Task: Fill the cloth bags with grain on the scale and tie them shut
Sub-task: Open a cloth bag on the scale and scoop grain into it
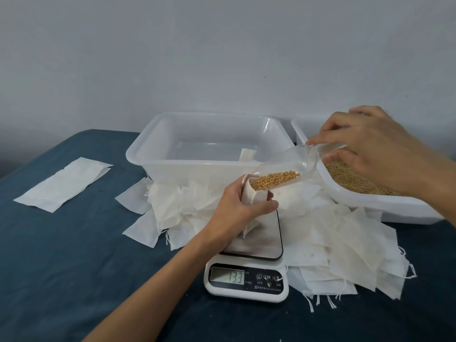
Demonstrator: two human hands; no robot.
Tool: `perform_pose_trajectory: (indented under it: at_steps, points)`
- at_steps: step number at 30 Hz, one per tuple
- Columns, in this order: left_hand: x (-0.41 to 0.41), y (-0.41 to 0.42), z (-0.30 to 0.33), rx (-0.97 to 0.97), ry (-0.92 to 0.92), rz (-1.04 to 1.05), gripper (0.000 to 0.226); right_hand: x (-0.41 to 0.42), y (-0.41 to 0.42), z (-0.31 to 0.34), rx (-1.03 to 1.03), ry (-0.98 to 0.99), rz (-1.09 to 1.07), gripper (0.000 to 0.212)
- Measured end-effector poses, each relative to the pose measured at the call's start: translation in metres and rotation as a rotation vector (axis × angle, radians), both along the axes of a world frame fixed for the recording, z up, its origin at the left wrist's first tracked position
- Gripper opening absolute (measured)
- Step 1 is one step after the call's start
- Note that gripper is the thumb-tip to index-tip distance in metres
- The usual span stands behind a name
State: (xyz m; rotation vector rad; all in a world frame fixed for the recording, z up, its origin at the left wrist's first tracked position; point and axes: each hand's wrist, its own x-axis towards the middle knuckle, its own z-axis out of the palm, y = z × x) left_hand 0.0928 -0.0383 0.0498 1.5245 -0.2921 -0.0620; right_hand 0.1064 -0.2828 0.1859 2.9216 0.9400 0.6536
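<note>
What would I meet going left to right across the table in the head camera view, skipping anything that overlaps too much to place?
Flat cloth strip → clear empty tub → left hand holding the cloth bag → scoop of grain → right hand → grain tray. The scale and the pile of loose bags overlap these, so both are left out.

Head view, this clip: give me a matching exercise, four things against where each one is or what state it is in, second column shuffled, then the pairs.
Things:
1. scoop
2. cloth bag
3. clear tub
4. white tray

Places or states:
A. holds loose grain, at the right
B. held open in the left hand over the scale
C. tipped by the right hand, grain at its mouth
D. nearly empty, behind the scale

Pairs: 1-C, 2-B, 3-D, 4-A
</note>
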Motion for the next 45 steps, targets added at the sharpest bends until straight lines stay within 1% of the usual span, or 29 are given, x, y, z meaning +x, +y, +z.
perform_pose_trajectory:
  at_steps: [8,13,20,30,39,45]
  points:
    - [-0.0001,0.0004,-0.0002,-0.005,0.01,-0.003,0.035,0.0,-0.0004,-0.0006,0.007,0.002,0.004,0.032]
    - [0.0001,-0.0002,0.0002,-0.004,0.02,0.003,0.044,-0.0023,0.001,-0.0007,0.014,0.013,-0.005,0.032]
    - [0.0001,0.0002,0.0003,-0.01,0.032,-0.003,0.046,-0.0021,0.0005,-0.0007,0.009,0.011,-0.014,0.032]
    - [0.0002,0.0004,0.0006,-0.009,0.017,0.0,0.041,0.0006,-0.0005,-0.0002,-0.014,0.009,-0.017,0.031]
    - [0.0012,0.0015,0.0001,-0.026,0.02,-0.013,0.04,-0.0017,0.0051,0.0023,-0.033,-0.061,-0.002,0.032]
    - [0.0014,0.0019,-0.0004,-0.029,0.017,-0.015,0.038,-0.0033,0.0059,0.002,-0.027,-0.073,0.001,0.032]
